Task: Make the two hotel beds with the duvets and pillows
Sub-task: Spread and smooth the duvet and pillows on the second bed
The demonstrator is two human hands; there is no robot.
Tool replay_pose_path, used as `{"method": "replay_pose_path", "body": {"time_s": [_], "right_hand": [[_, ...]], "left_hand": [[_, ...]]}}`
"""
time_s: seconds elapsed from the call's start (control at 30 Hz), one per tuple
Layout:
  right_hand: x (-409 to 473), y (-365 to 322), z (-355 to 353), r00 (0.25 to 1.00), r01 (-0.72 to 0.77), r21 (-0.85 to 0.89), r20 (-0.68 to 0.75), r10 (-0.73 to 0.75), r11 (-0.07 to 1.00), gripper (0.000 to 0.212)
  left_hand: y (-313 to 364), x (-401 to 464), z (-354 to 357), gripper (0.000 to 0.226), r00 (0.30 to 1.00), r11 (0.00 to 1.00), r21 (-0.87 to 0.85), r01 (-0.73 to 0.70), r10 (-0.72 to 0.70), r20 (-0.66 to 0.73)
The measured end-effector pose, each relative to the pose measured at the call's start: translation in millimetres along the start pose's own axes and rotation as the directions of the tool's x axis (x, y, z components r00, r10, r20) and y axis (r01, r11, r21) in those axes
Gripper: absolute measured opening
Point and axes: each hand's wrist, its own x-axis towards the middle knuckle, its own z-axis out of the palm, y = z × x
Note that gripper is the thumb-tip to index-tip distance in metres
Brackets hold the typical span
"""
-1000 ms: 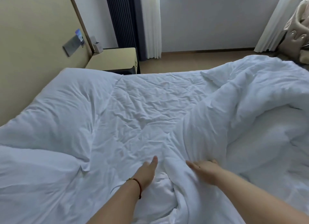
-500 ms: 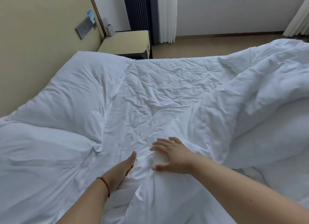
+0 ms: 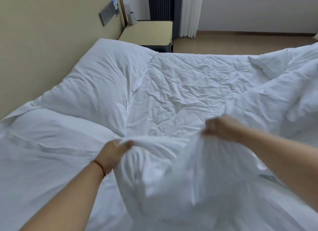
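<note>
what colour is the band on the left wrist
Red, a thin cord bracelet at the left wrist, seen in the head view.

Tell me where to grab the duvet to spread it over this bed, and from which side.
Grip the duvet along its bunched near edge, coming from the bed's near side, where the left hand and right hand pinch it now, set apart. That raised fold gives fingers something to close around; the far part lies crumpled flat on the mattress. Probably widen the grip toward the corners.
</note>
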Motion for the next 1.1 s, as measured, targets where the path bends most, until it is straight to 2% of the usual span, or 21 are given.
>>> {"method": "replay_pose_path", "body": {"time_s": [0.03,0.07,0.1,0.17,0.23,0.3,0.37,0.4,0.43,0.5,0.57,0.63,0.67,0.7,0.73,0.77,0.87,0.93,1.0,1.03,1.1], "right_hand": [[14,8,-30,0.976,-0.107,0.068,-0.183,0.118,0.992,0.038],[29,18,-63,0.900,-0.210,0.199,-0.344,0.269,0.957,0.034],[42,30,-93,0.788,-0.274,0.369,-0.443,0.427,0.888,0.032],[60,50,-146,0.571,-0.259,0.640,-0.503,0.649,0.724,0.031],[74,63,-174,0.462,-0.231,0.675,-0.558,0.689,0.701,0.038],[73,54,-175,0.402,-0.181,0.622,-0.660,0.635,0.761,0.045],[62,40,-143,0.419,-0.055,0.556,-0.741,0.525,0.829,0.040],[54,32,-115,0.463,-0.012,0.537,-0.744,0.481,0.843,0.033],[45,25,-82,0.548,-0.018,0.542,-0.697,0.461,0.840,0.027],[24,12,-11,0.742,-0.126,0.578,-0.485,0.464,0.806,0.019],[6,4,55,0.849,-0.268,0.602,-0.221,0.480,0.752,0.020],[-11,0,104,0.869,-0.386,0.598,-0.020,0.495,0.702,0.025],[-18,-1,118,0.861,-0.424,0.593,0.029,0.508,0.685,0.028],[-25,-1,131,0.848,-0.456,0.591,0.060,0.527,0.666,0.030],[-32,0,140,0.840,-0.476,0.585,0.081,0.537,0.657,0.034],[-39,-1,146,0.833,-0.502,0.573,0.117,0.541,0.648,0.040],[-57,-1,159,0.824,-0.552,0.599,0.286,0.489,0.581,0.061],[-60,-3,156,0.794,-0.600,0.607,0.370,0.483,0.521,0.055],[-54,-10,137,0.799,-0.593,0.624,0.375,0.471,0.509,0.037],[-48,-16,124,0.824,-0.547,0.704,0.355,0.442,0.452,0.033],[-34,-30,95,0.891,-0.381,0.878,0.266,0.367,0.290,0.028]], "left_hand": [[20,13,-13,0.049,0.996,0.998,-0.065,0.004,-0.009,-0.084],[44,31,-24,0.044,0.986,0.983,-0.185,0.021,-0.051,-0.158],[74,48,-31,0.043,0.971,0.944,-0.328,0.029,-0.104,-0.215],[139,94,-44,0.041,0.952,0.867,-0.495,-0.052,-0.108,-0.288],[200,129,-46,0.043,0.974,0.756,-0.628,-0.185,0.056,-0.219],[231,140,-36,0.055,0.979,0.728,-0.655,-0.204,0.168,-0.117],[215,136,-17,0.069,0.995,0.791,-0.605,-0.091,0.091,-0.031],[191,136,0,0.073,1.000,0.819,-0.574,-0.020,0.029,0.007],[153,128,25,0.075,0.998,0.841,-0.539,0.056,-0.033,0.053],[68,120,76,0.094,0.962,0.850,-0.458,0.258,-0.183,0.202],[6,95,127,0.106,0.877,0.828,-0.327,0.455,-0.353,0.327],[-31,56,175,0.090,0.813,0.787,-0.269,0.555,-0.444,0.378],[-35,31,196,0.090,0.800,0.772,-0.257,0.581,-0.484,0.354],[-40,17,211,0.103,0.782,0.747,-0.255,0.613,-0.528,0.332],[-44,5,223,0.115,0.783,0.739,-0.267,0.619,-0.549,0.293],[-48,2,229,0.115,0.770,0.723,-0.269,0.636,-0.578,0.269],[-33,-2,236,0.071,0.792,0.645,-0.461,0.610,-0.516,0.327],[-9,1,219,0.052,0.853,0.628,-0.585,0.514,-0.442,0.276],[20,15,178,0.050,0.931,0.781,-0.515,0.353,-0.347,0.111],[30,26,144,0.048,0.958,0.857,-0.443,0.264,-0.287,0.015],[49,54,71,0.072,0.970,0.943,-0.295,0.152,-0.200,-0.141]]}}
